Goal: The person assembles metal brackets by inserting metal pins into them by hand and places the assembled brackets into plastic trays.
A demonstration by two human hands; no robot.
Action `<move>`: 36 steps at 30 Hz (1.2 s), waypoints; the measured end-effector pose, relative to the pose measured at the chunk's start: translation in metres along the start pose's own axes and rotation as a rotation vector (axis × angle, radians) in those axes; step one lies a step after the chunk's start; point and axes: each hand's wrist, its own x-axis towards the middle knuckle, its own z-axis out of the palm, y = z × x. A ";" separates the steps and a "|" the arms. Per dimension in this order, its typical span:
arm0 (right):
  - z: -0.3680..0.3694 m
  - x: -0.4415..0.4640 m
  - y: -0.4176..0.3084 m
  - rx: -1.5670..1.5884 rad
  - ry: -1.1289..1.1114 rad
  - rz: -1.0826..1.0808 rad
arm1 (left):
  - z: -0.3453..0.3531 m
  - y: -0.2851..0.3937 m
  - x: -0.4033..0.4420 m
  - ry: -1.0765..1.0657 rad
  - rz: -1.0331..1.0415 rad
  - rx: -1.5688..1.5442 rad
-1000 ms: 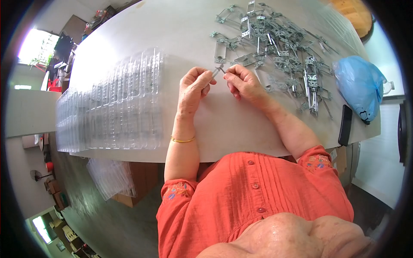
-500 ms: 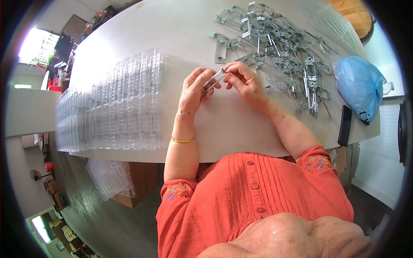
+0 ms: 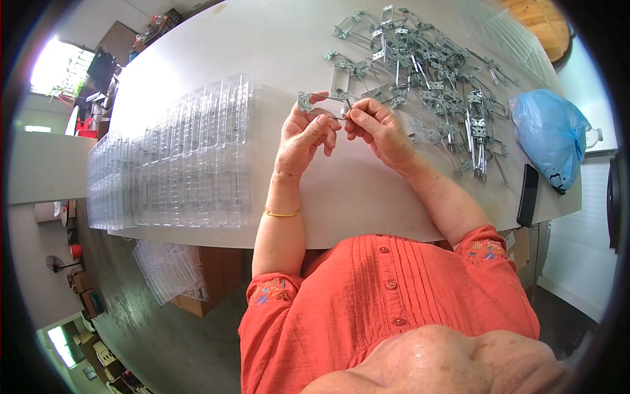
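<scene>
Between my two hands, just above the table, is a metal rod frame [image 3: 304, 101] with a flat grey plate at its left end and thin rods running rightward. My left hand [image 3: 303, 136] holds its left part, with thumb and fingers about the rods. The fingertips of my right hand [image 3: 380, 131] pinch its right end, partly hiding it. Beyond my right hand spreads a tangled pile of similar metal frames [image 3: 436, 98], grey plates joined by shiny rods. Left of my left hand stand rows of clear plastic trays [image 3: 177, 157].
The pale table [image 3: 275, 59] extends beyond my hands. At its right side are a tied blue plastic bag [image 3: 548, 134] and a black phone [image 3: 527, 195]. More clear trays [image 3: 169, 270] rest on a cardboard box [image 3: 220, 276] below the table's left edge.
The metal rod frame has turned from a slant to nearly level, and its left plate now shows. My left fingers have loosened and spread somewhat; my right hand has shifted slightly nearer.
</scene>
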 end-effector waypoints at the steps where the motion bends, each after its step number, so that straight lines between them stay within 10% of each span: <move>1: 0.000 0.000 0.000 0.000 -0.013 0.007 | -0.002 0.000 0.000 -0.009 -0.008 -0.003; 27: 0.038 0.019 -0.034 -0.588 0.147 -0.215 | -0.008 -0.002 0.005 0.107 -0.050 0.042; 36: 0.055 0.036 -0.060 -0.868 0.214 -0.643 | -0.004 -0.001 0.005 0.203 -0.107 0.070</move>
